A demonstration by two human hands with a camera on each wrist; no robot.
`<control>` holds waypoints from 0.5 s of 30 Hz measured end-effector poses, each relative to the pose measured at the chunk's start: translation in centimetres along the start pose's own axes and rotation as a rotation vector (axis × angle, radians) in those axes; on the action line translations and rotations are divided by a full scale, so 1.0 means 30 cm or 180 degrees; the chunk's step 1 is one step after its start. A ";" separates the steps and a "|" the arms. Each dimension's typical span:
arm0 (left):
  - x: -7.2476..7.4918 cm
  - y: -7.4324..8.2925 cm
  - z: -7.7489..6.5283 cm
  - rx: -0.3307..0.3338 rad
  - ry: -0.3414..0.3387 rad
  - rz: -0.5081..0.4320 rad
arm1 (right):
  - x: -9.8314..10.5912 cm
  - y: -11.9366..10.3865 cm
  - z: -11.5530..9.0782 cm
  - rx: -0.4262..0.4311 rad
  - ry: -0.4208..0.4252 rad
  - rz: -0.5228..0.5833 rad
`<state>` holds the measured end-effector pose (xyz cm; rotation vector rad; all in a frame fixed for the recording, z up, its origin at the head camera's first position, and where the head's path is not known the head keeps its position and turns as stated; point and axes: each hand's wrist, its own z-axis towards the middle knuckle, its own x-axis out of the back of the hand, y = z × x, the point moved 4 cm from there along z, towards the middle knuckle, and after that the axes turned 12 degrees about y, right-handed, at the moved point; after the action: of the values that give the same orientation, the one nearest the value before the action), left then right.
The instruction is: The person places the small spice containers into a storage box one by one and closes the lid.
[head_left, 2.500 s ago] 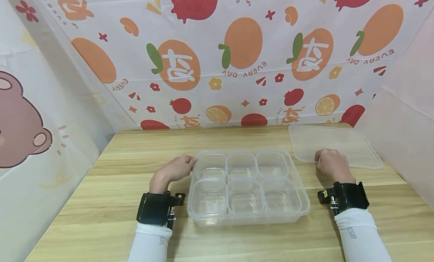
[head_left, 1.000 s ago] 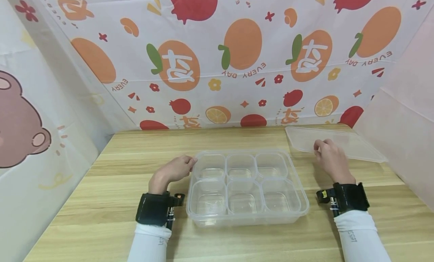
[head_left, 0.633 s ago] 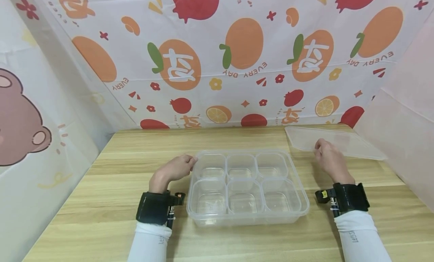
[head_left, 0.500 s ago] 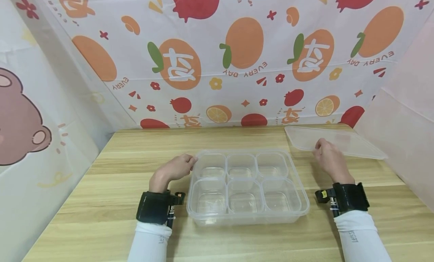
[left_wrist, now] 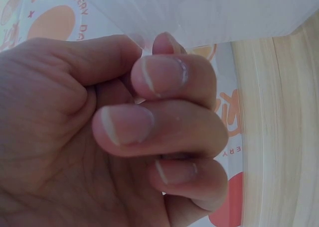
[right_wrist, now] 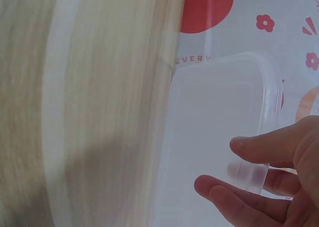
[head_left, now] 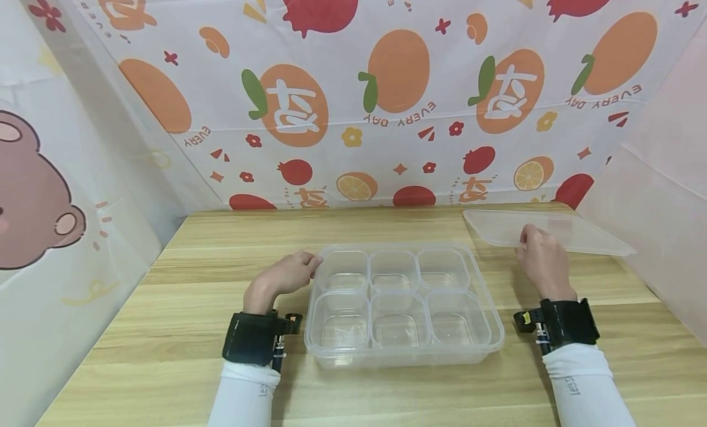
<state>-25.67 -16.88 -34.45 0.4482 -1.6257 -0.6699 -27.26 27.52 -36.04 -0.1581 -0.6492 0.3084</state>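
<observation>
A clear plastic storage box with several square compartments stands on the table, with nothing visible inside. At its far left corner my left hand pinches the rim between thumb and index finger; the left wrist view shows the remaining fingers of this left hand curled. Behind and right of the box is a flat translucent lid, its near edge raised off the table. My right hand grips that edge. In the right wrist view, the thumb lies over the lid and a finger shows through from behind.
The box and lid are on a wood-grain table. A fruit-print cloth hangs along the back edge. Pale cloths hang at the left and right sides.
The lid's near edge has lifted, so the lid now tilts where it lay flat. My right hand has shifted slightly away from me with it. The left hand and box stay put.
</observation>
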 end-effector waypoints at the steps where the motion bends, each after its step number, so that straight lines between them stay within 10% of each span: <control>1: -0.001 0.000 0.000 0.0002 -0.0001 0.0003 | 0.001 0.000 0.000 -0.0006 -0.0007 0.0002; 9: -0.002 0.001 0.004 -0.0011 0.0018 0.0001 | 0.024 0.000 0.006 -0.0200 0.0019 0.0059; 15: -0.001 0.001 0.004 -0.0013 0.0019 0.0008 | 0.073 -0.016 0.036 -0.0331 0.0566 0.0263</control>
<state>-25.79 -16.82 -34.47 0.4446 -1.6187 -0.6693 -26.16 27.84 -33.85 -0.3088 -0.4833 0.3360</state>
